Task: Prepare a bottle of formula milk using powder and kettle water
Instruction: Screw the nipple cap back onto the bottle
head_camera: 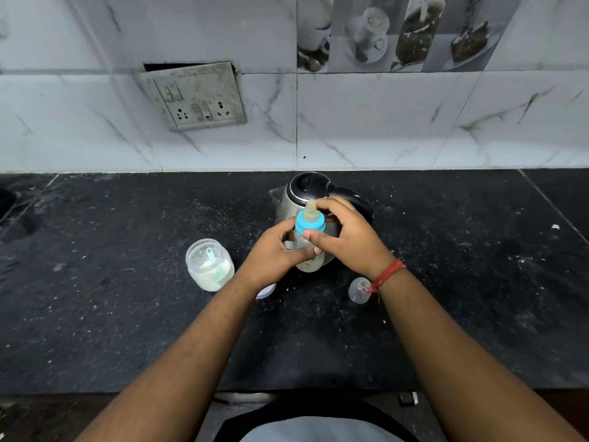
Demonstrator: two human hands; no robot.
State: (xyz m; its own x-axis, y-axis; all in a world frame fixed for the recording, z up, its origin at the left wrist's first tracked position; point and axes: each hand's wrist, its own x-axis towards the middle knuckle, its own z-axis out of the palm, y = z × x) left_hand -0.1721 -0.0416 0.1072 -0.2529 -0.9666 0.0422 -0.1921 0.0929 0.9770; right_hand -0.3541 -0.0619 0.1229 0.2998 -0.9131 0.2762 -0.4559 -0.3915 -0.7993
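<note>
At the centre of the frame we hold the feeding bottle [308, 250] just above the black counter [127, 314], directly in front of the steel electric kettle [301, 199]. Our left hand [277, 253] is wrapped around the clear body, while our right hand [345, 237] is closed over the blue collar [309, 222] with its yellowish teat [310, 209], thumb on the near side and fingers behind. We judge that the top is being screwed on or off; a single view cannot say which. The liquid level inside is mostly hidden by our fingers.

The first risk is a cross-threaded or half-turned collar: if we shake the bottle then, milk would leak at the neck. Wet or powdery fingers could also slip on the smooth plastic, and the bottle would drop onto the counter.

The kettle sits just behind our knuckles; if the water in it is hot, a careless twist could brush the right hand against its wall.

To the left of centre, the open powder jar [209, 264] with a scoop [211, 255] standing in it is just beside our left forearm, so a wide elbow move could tip it. Its lid [267, 290] peeks out under that wrist. The clear bottle cap [359, 290] lies near the right wrist, below the red thread [387, 274], and could be swept off.
</note>
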